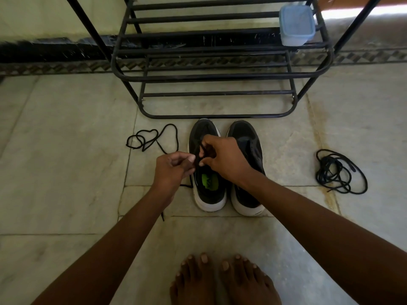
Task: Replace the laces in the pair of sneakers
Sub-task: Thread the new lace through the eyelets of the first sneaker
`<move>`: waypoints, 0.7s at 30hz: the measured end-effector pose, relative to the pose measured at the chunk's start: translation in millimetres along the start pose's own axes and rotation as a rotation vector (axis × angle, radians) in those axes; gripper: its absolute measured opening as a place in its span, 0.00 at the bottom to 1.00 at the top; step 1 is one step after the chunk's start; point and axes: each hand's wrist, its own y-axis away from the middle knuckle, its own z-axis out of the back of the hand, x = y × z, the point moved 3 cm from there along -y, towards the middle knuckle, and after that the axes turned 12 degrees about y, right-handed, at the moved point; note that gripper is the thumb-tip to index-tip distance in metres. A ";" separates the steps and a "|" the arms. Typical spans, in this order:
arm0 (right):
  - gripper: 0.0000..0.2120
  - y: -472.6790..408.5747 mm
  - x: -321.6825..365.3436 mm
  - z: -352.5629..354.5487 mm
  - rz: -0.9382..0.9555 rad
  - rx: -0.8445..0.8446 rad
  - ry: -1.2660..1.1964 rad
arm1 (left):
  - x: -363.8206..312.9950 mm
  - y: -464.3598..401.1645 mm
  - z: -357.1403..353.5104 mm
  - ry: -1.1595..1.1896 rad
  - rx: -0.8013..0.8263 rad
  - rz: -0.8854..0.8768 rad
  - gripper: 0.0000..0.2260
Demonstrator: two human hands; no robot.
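While 2 hands point(171, 166) point(222, 159) lace, 2 sneakers point(207, 168) point(246, 168) — 2 loose laces point(152, 137) point(339, 172)

Dim, flat indoor light; a bright glare patch burns out on the floor point(352, 13) top right. Wide-angle bending curves the shoe rack point(220, 78), edges go soft.

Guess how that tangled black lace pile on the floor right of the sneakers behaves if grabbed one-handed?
The lace pile looks floppy: it lies in loose, overlapping loops flat on the floor. Probably light, since the cord is thin. It may well snag, because strands cross each other, so one pinch would likely drag trailing loops.
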 end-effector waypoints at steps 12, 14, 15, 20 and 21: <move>0.18 16.7 -3.4 -0.9 -0.181 0.049 0.159 | -60.2 -27.3 38.4 -0.103 -0.094 -0.270 0.03; 0.18 20.1 -3.3 -1.7 -0.193 0.037 0.199 | -69.4 -25.6 36.7 -0.893 0.104 -0.530 0.08; 0.17 21.2 -3.8 -1.8 -0.202 0.037 0.203 | -71.0 -24.7 35.3 -1.116 0.174 -0.519 0.12; 0.16 19.6 -9.6 -0.9 -0.281 0.090 0.201 | -108.7 -18.8 28.4 -0.789 0.288 -0.178 0.07; 0.15 19.1 -9.9 -0.4 -0.296 0.091 0.196 | -117.8 -19.4 27.8 -0.728 0.311 -0.154 0.06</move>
